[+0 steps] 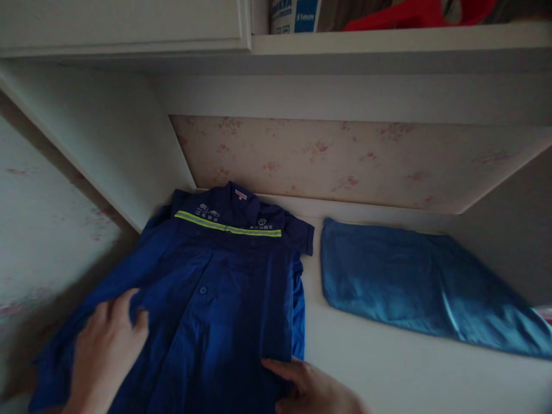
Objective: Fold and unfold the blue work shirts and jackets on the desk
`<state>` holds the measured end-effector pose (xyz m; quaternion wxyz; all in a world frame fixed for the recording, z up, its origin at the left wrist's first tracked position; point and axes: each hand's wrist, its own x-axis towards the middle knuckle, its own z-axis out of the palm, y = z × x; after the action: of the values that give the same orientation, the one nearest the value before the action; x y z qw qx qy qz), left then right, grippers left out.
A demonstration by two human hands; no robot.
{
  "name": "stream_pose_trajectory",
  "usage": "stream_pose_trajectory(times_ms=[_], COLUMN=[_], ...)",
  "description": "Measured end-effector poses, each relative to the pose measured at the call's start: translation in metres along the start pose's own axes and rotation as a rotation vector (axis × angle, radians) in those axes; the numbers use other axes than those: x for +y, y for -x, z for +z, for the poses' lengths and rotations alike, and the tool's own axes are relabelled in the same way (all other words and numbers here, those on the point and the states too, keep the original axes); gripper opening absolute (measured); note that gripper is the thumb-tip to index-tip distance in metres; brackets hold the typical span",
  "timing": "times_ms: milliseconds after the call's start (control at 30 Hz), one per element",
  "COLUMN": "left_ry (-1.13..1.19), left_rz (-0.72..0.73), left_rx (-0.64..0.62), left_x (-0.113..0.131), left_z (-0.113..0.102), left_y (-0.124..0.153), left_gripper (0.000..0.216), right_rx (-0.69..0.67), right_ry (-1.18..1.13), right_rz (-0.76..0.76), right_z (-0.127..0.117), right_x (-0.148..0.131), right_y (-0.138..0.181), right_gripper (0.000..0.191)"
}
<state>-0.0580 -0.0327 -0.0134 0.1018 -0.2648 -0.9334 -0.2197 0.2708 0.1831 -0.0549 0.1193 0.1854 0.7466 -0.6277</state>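
A dark blue work shirt point(233, 310) lies face up on the white surface, its collar towards the back wall. It has short sleeves, a yellow-and-grey reflective stripe point(228, 230) across the chest and white printing above it. My left hand point(107, 339) is over the left part of the shirt, fingers bent and apart, holding nothing. At the shirt's right edge, low in view, my right hand point(317, 388) touches the cloth with its index finger stretched out. Its other fingers are partly hidden or cut off by the frame. Brighter blue cloth point(298, 310) shows from under the shirt's right side.
A folded shiny blue-teal cloth point(397, 282) lies to the right on the white surface point(366, 351). Above runs a white shelf point(388, 43) holding a red object point(405, 14) and a box point(297, 16). Floral wallpaper point(280, 155) covers the back; a white panel point(103, 132) stands left.
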Motion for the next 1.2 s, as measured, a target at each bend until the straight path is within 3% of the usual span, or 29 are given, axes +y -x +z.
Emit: stream_pose_trajectory(times_ms=[67,200,267,333,433,500,633,733,900,1033,1133,1200], left_ry=[0.177,0.644,0.769,0.796,0.730,0.668,0.538,0.503,0.590,0.769,0.918,1.058], left_rz=[0.167,0.308,0.366,0.394,0.380,0.363,0.342,0.334,0.362,0.456,0.603,0.788], left_rx=[-0.118,-0.482,-0.615,-0.714,-0.770,-0.764,-0.736,-0.709,-0.651,-0.664,-0.776,-1.009], left_x=[0.060,0.170,0.219,0.266,0.332,0.371,0.429,0.450,0.467,0.476,0.469,0.454], left_z=[0.024,0.061,0.077,0.098,0.143,0.177,0.228,0.245,0.239,0.197,0.143,0.107], left_y=[0.015,0.039,0.038,0.026,-0.002,-0.021,-0.047,-0.053,-0.047,-0.022,0.021,0.059], left_gripper=[0.041,0.026,0.021,0.020,0.021,0.020,0.029,0.036,0.032,0.028,0.027,0.027], right_rx=[-0.027,0.028,0.189,0.446,0.825,0.952,0.967,0.934,0.914,0.941,1.218,1.459], right_ry=[-0.029,-0.156,-0.177,-0.179,-0.160,-0.132,-0.130,-0.094,0.004,-0.307,-0.651,-0.861], right_rz=[-0.031,-0.105,-0.112,-0.102,-0.056,-0.041,-0.052,-0.055,-0.104,-0.123,-0.168,-0.185], right_z=[0.000,-0.001,-0.005,-0.013,-0.030,-0.040,-0.049,-0.050,-0.049,-0.050,-0.069,-0.092], right_x=[0.001,0.022,0.042,0.065,0.097,0.111,0.121,0.119,0.114,0.111,0.124,0.141], right_y=[0.003,0.012,0.022,0.037,0.063,0.077,0.087,0.084,0.081,0.092,0.126,0.163], right_gripper=[0.064,0.050,0.045,0.045,0.046,0.044,0.040,0.037,0.032,0.035,0.027,0.030])
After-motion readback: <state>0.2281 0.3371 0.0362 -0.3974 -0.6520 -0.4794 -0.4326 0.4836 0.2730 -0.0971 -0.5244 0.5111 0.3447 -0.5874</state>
